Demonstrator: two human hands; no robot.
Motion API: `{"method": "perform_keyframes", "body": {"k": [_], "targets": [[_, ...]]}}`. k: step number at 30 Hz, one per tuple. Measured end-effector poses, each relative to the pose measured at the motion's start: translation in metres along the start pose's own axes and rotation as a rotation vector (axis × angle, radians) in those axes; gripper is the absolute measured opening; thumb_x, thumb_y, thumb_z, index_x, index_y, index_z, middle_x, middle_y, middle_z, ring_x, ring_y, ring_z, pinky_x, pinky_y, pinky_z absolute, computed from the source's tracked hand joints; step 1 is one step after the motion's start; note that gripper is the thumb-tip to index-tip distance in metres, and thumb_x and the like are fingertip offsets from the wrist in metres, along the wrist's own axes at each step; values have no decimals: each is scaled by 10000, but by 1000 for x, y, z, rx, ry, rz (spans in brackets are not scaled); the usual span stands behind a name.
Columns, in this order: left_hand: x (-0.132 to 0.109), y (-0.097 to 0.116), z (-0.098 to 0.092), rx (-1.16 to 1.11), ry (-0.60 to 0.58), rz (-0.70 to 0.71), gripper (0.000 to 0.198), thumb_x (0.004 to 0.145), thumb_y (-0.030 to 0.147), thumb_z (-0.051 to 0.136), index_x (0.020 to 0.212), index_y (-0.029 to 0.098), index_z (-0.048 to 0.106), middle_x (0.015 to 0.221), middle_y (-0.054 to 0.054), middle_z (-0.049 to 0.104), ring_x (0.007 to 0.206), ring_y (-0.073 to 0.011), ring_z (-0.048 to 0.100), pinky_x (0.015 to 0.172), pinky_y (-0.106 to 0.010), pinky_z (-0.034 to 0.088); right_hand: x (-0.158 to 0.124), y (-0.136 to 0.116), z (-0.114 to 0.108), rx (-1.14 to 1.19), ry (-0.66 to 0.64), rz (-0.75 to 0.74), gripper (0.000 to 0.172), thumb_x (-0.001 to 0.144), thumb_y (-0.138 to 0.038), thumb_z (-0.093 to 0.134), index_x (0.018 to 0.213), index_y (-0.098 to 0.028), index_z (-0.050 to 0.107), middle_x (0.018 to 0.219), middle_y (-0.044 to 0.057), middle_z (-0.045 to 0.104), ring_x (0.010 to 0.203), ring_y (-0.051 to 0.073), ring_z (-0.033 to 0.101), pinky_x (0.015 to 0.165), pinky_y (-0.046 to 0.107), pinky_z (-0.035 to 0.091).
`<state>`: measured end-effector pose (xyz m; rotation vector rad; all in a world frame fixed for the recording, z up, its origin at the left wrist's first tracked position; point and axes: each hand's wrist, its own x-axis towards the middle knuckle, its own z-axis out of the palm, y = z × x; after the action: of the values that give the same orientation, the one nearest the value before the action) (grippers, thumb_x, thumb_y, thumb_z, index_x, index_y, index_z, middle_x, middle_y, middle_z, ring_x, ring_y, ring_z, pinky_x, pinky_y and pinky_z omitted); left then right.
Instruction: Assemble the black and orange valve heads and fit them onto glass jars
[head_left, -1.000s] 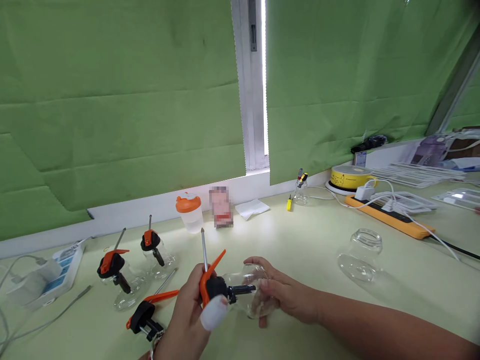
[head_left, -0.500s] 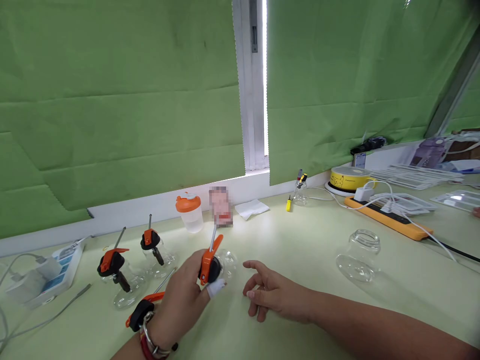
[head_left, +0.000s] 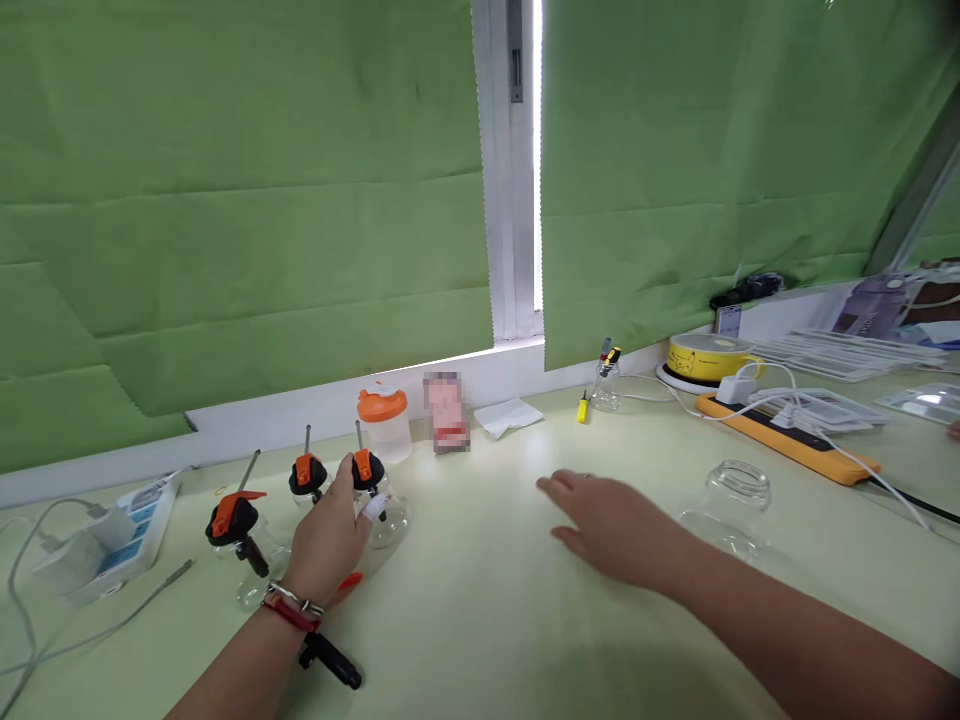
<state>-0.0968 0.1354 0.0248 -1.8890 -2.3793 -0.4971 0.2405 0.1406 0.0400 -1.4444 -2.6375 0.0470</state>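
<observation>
My left hand (head_left: pixel 328 540) is closed around a glass bottle (head_left: pixel 391 525) that stands on the table. The bottle has a black lid with an orange flap (head_left: pixel 367 468) and a thin metal tube rising from it. White tape wraps one fingertip. Just left stand a second lidded bottle (head_left: pixel 306 472) and a third lidded bottle (head_left: pixel 232 522) of the same kind. Under my left wrist lies a loose lid with a black stem (head_left: pixel 334 660), partly hidden. My right hand (head_left: pixel 611 530) hovers over the table, thumb apart from the fingers, holding nothing. Right of it stands a lidless glass jar (head_left: pixel 739 490).
An orange-topped cup (head_left: pixel 384 425), a blurred pink item (head_left: pixel 448 412) and a white paper (head_left: pixel 508 416) line the back. Screwdrivers stand in a small glass (head_left: pixel 606 390). Power strips lie left (head_left: pixel 135 545) and right (head_left: pixel 787 440), with loose cables.
My left hand has carried the lidded bottle left and away from me, to beside the other bottles. My right hand has moved right and slightly up, away from it.
</observation>
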Motion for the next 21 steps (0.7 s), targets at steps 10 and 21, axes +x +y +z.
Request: {"method": "perform_keyframes", "body": {"k": [10, 21], "targets": [[-4, 6, -18, 239, -177, -13, 474, 862, 320, 361, 1282, 113, 425, 1085, -191, 658, 847, -329, 658, 610, -360, 433, -22, 90, -59, -400, 242, 578, 437, 899, -434, 396, 1216, -148, 490, 1107, 192, 622, 938, 336, 609, 719, 405, 420], [-31, -5, -51, 333, -377, 257, 293, 756, 360, 450, 917, 194, 629, 834, -134, 704, 738, -343, 655, 590, -375, 426, -23, 115, -46, -133, -21, 618, 436, 797, -483, 550, 1073, -148, 587, 925, 208, 669, 826, 367, 629, 588, 382, 396]]}}
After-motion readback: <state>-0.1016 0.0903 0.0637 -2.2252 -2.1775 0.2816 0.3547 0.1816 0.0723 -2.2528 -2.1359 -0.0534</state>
